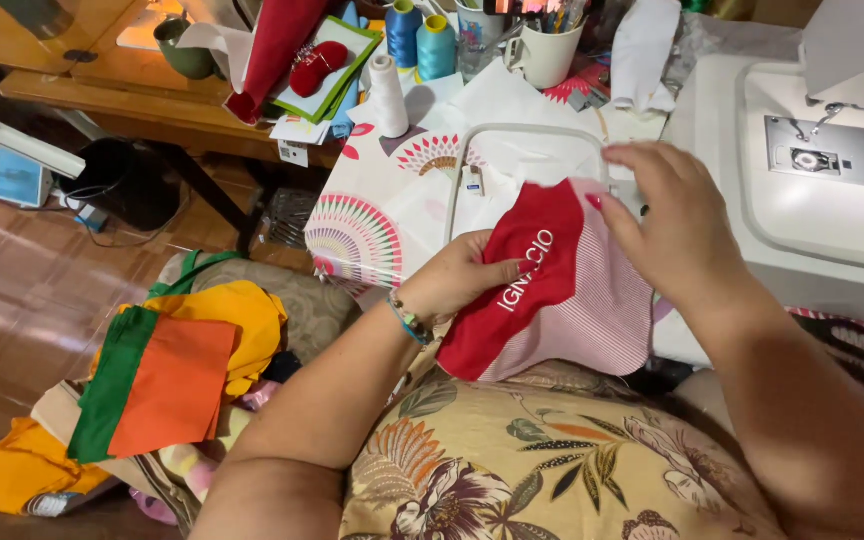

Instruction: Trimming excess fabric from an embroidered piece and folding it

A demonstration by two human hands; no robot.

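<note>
I see my left hand pinching the red-and-striped fabric piece at its left edge, right hand gripping its upper right corner.

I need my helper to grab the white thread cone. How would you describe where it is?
Start at the white sewing machine, then look far left past the white mug of pens. The white thread cone stands upright on the patterned cloth; the neighbouring spools are blue.

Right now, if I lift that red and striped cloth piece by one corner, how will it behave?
The red and striped cloth piece will probably flop: it already sags and folds between the left hand and right hand. It looks thin, so likely light. The stitched lettering may stiffen that patch slightly.
</note>
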